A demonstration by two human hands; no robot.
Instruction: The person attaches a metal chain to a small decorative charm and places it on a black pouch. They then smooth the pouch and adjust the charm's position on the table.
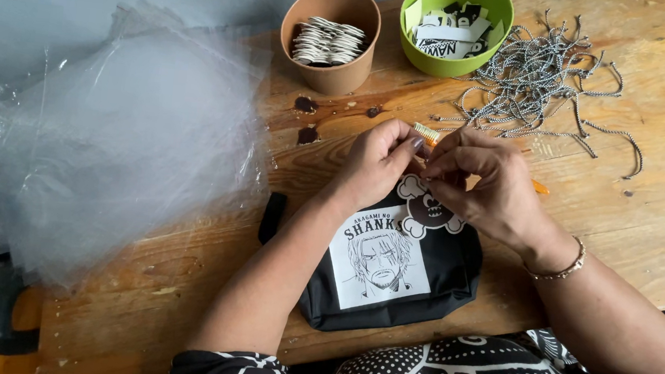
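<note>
Both hands (pixel 439 173) pinch a skull tag (pixel 426 208) atop the black pouch (pixel 389 278) lying crosswise.

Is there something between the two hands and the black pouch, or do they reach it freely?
Nothing visible does. The left hand and right hand are already at the top edge of the black pouch, beside its skull-shaped tag.

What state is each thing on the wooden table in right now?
Black fabric pouch with white printed panel: lying flat, both hands at its top edge.
Left hand: fingers pinched shut above the pouch.
Right hand: fingers pinched, meeting the left.
Brown paper cup: upright, holding stacked tags.
Green plastic bowl: upright, holding printed labels.
Speckled cords: loose tangled pile.
Clear plastic bags: heaped.
</note>
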